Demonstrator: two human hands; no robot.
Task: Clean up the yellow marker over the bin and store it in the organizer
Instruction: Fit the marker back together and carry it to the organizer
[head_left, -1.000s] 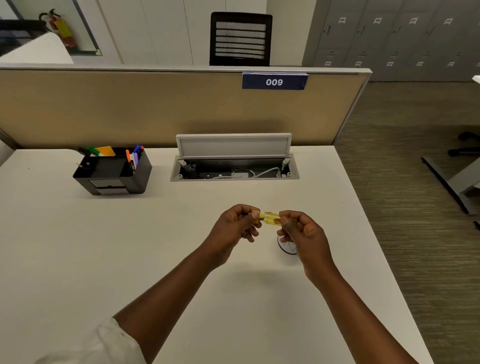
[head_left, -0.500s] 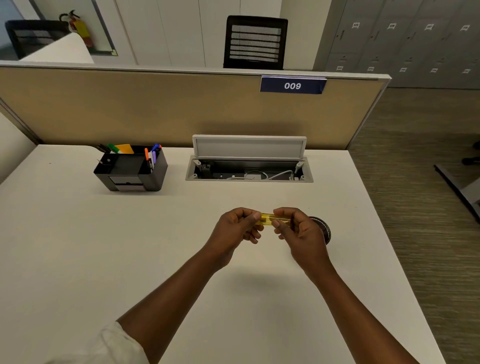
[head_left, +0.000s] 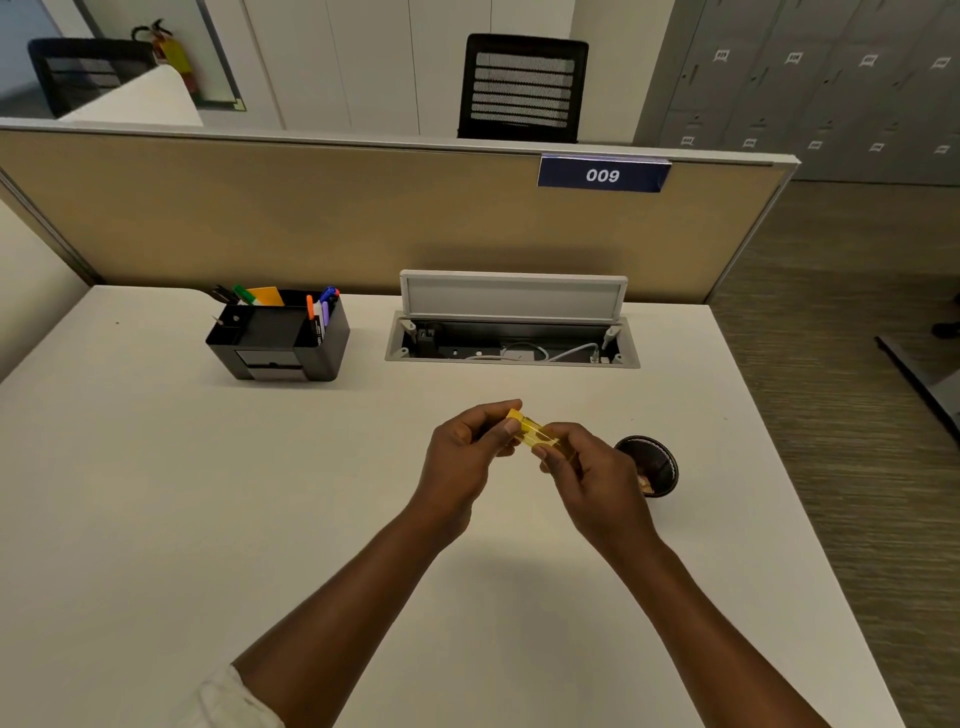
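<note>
One yellow marker (head_left: 531, 434) is held above a white desk (head_left: 156, 493), pinched at its ends between two hands. The fingers of the left hand (head_left: 462, 457) are curled closed around the marker's far end; the fingers of the right hand (head_left: 592, 475) are closed around its near end. The marker is tilted and is not touching the desk.

One small round black bin (head_left: 655, 462) is seen just beside the right hand, partly hidden by it; the marker is near the bin but is not yet over it. One black organizer (head_left: 291, 343) stands well apart at the back left, with several coloured pens held in its compartments; their exact number cannot be told.

If cleaning is done here, any debris would probably be dropped on the desk rather than into the bin. A loosened pinch could let the marker be dropped.
</note>
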